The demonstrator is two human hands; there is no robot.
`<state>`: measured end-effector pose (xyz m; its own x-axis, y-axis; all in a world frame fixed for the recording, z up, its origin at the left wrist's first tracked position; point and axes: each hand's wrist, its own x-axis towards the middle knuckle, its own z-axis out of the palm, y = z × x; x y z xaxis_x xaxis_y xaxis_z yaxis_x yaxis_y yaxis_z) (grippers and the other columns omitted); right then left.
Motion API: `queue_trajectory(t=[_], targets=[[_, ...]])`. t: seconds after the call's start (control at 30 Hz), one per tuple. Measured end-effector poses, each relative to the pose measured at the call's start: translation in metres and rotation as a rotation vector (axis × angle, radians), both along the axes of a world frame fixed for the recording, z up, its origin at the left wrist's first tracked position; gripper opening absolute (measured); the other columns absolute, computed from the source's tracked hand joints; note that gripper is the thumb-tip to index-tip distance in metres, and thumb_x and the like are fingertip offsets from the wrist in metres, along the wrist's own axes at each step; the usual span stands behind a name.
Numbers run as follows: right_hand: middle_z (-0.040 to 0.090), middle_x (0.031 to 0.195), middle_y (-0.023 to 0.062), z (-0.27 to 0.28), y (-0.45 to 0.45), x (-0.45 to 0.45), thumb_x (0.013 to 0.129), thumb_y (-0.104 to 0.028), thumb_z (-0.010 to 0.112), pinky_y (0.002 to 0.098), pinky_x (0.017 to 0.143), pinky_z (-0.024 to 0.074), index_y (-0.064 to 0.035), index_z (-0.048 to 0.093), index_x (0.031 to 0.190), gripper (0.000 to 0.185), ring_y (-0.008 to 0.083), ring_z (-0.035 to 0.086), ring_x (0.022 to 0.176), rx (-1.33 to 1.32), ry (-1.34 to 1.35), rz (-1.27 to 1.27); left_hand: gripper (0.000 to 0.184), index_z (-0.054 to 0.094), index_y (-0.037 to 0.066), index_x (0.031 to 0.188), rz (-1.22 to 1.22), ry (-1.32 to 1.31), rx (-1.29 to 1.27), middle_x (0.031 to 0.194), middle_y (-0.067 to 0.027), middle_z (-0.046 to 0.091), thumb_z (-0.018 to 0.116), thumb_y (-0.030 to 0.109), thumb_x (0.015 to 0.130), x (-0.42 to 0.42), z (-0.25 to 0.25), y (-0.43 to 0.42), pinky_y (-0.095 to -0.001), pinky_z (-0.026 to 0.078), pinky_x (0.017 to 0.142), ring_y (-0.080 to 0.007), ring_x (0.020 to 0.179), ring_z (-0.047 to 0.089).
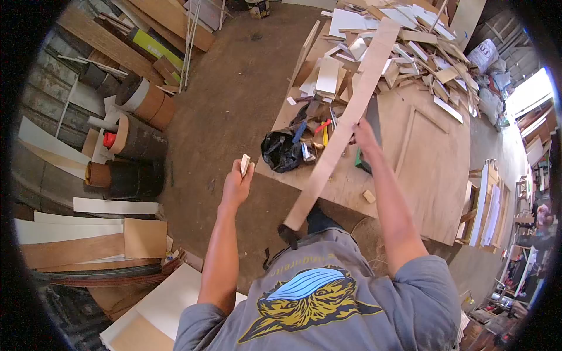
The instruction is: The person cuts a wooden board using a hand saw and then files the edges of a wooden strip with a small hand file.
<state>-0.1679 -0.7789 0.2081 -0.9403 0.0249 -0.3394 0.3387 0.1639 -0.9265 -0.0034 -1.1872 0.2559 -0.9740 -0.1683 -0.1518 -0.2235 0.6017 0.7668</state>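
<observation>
My left hand (236,185) is raised over the floor, its fingers closed around a small wood block (245,163) whose pale end sticks up. In my right hand (364,136) is a long, flat wooden board (341,134), gripped along its right edge near the middle. The board slants from the scrap pile at the top down towards my waist. Behind it, on the plywood table (433,169), lie a black plastic bag (280,153) and several hand tools with red and yellow handles (325,134), partly covered by the board. Another wood block (369,196) rests near the table's front edge.
A heap of wood offcuts (430,64) covers the table's far end. Long boards (114,44) lean at the upper left, above dark drums (137,175). Sheets and panels (73,253) are stacked at the lower left. A white sack (483,55) stands beyond the table.
</observation>
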Motion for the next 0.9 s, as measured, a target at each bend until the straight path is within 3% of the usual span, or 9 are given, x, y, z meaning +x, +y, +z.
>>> queue_trajectory(t=[0.1,0.2,0.33,0.47,0.57,0.6,0.7,0.8,0.9], targets=[[0.07,0.101,0.0082,0.013,0.023,-0.05,0.104,-0.016,0.055,0.0348,0.074,0.0537,-0.001,0.06,0.126,0.027,0.0196,0.068,0.088,0.18,0.04,-0.017,0.031,0.052,0.004,0.107,0.052,0.041,-0.033,0.074,-0.02,0.063,0.057,0.035,0.107,-0.013,-0.012,0.004,-0.0448,0.047,0.065,-0.0399,0.069,0.063],[0.07,0.102,0.021,-0.03,0.049,-0.107,0.101,-0.019,0.056,0.0444,0.078,0.0553,0.0049,0.059,0.12,0.031,0.0315,0.071,0.096,0.338,0.25,0.052,0.031,0.054,0.004,0.107,0.074,0.006,0.023,0.075,-0.0187,0.064,0.058,0.035,0.106,-0.029,-0.012,0.011,-0.0434,0.048,0.065,-0.0364,0.069,0.064],[0.068,0.116,0.0288,-0.06,0.064,-0.162,0.1,-0.027,0.059,0.0488,0.096,0.0475,0.0033,0.064,0.118,0.035,0.0432,0.065,0.112,0.479,0.174,0.02,0.031,0.056,0.004,0.107,0.124,-0.058,-0.005,0.075,-0.016,0.065,0.058,0.034,0.106,-0.05,-0.016,0.016,-0.0418,0.048,0.066,-0.0322,0.07,0.064],[0.067,0.119,0.0266,-0.089,0.063,-0.188,0.096,-0.026,0.064,0.0509,0.096,0.0499,-0.0057,0.063,0.123,0.034,0.0438,0.064,0.114,0.634,0.146,-0.111,0.031,0.056,0.004,0.107,0.16,-0.056,-0.003,0.076,-0.0129,0.065,0.058,0.035,0.106,-0.061,-0.023,0.02,-0.0398,0.049,0.067,-0.0273,0.07,0.064],[0.066,0.121,0.0217,-0.047,0.012,-0.173,0.093,-0.023,0.067,0.0528,0.093,0.0517,-0.008,0.061,0.126,0.037,0.0458,0.064,0.109,0.9,0.195,-0.282,0.032,0.057,0.003,0.109,0.174,-0.096,-0.002,0.076,-0.0117,0.066,0.059,0.035,0.106,-0.064,-0.036,0.017,-0.0388,0.049,0.067,-0.0251,0.07,0.065],[0.064,0.121,0.0188,-0.058,0.002,-0.172,0.092,-0.023,0.067,0.0542,0.093,0.0525,-0.009,0.06,0.126,0.038,0.0459,0.065,0.107,1.005,0.395,-0.202,0.032,0.057,0.003,0.11,0.177,-0.112,0.0,0.077,-0.0115,0.066,0.059,0.035,0.106,-0.066,-0.038,0.017,-0.0386,0.049,0.067,-0.0245,0.071,0.065],[0.065,0.118,0.0189,-0.047,-0.061,-0.161,0.093,-0.022,0.065,0.0518,0.086,0.0562,-0.0059,0.064,0.12,0.031,0.0415,0.068,0.101,0.851,0.502,0.187,0.027,0.06,0.004,0.11,0.236,-0.19,0.056,0.082,-0.0072,0.064,0.061,0.03,0.105,-0.073,-0.036,0.023,-0.0355,0.049,0.07,-0.0178,0.075,0.061],[0.066,0.115,0.0154,-0.077,-0.106,-0.172,0.092,-0.018,0.064,0.0477,0.08,0.0587,-0.0111,0.065,0.121,0.03,0.0348,0.07,0.099,0.985,0.561,0.458,0.03,0.057,0.002,0.113,0.192,-0.168,0.036,0.082,-0.0149,0.067,0.06,0.031,0.105,-0.077,-0.049,0.025,-0.0396,0.05,0.068,-0.0267,0.074,0.067],[0.066,0.112,0.014,-0.104,-0.123,-0.187,0.092,-0.015,0.062,0.0441,0.076,0.0597,-0.0141,0.066,0.122,0.031,0.0301,0.072,0.096,1.189,0.531,0.595,0.026,0.057,0.003,0.114,0.178,-0.133,0.049,0.083,-0.0164,0.068,0.06,0.026,0.104,-0.084,-0.035,0.036,-0.04,0.051,0.069,-0.0287,0.076,0.068]])
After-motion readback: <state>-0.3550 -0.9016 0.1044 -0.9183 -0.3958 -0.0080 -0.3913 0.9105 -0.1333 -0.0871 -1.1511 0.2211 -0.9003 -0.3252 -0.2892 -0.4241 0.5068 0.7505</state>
